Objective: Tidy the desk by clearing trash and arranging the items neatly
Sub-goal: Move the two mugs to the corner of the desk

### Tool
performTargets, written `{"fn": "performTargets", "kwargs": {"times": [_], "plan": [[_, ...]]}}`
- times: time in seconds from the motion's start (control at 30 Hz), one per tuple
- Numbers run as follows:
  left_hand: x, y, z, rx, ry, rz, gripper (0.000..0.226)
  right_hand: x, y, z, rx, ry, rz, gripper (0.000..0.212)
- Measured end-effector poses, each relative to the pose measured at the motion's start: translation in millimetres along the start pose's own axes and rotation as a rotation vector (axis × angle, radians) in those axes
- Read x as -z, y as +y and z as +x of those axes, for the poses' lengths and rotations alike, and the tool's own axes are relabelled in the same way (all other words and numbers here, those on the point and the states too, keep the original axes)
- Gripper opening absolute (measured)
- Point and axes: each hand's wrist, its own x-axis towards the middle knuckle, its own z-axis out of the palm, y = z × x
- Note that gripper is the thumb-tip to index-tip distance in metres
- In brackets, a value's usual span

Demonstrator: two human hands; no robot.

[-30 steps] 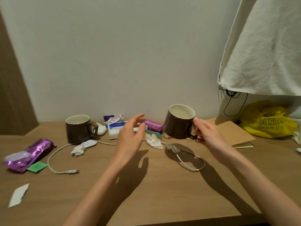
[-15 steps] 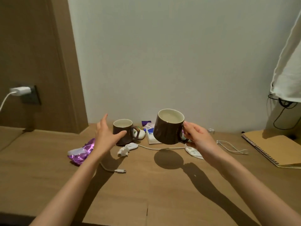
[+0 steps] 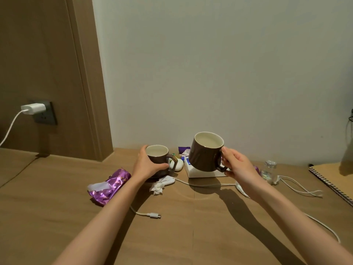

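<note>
Left hand (image 3: pixel 146 166) now grips desk mug (image 3: pixel 158 159); right hand (image 3: pixel 236 165) holds raised mug (image 3: pixel 207 152).

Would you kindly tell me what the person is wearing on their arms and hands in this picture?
Nothing is worn that shows. The left forearm and right forearm are bare right to the frame's edge, with no sleeve in view. The left hand and right hand have no gloves, and no watch, bracelet or ring can be seen.
</note>
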Motion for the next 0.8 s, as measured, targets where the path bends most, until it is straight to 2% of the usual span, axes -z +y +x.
{"fn": "performTargets", "kwargs": {"times": [0.17, 0.37, 0.5, 0.63, 0.8], "plan": [[-3, 2, 1, 0.008, 0.066, 0.052, 0.097, -3, 3, 5, -0.007, -0.008, -0.001, 0.032], [8, 10, 4, -0.043, 0.088, 0.064, 0.095, -9, -2, 14, 0.027, -0.037, -0.009, 0.024], [33, 17, 14, -0.068, 0.121, -0.011, 0.090, -21, -6, 24, 0.045, -0.052, -0.019, 0.023], [69, 7, 24, -0.061, 0.181, -0.010, 0.090, -42, -9, 38, 0.040, -0.080, -0.026, 0.034], [104, -23, 30, -0.039, 0.211, 0.011, 0.091, -80, -7, 56, 0.011, -0.137, 0.025, 0.030]]}}
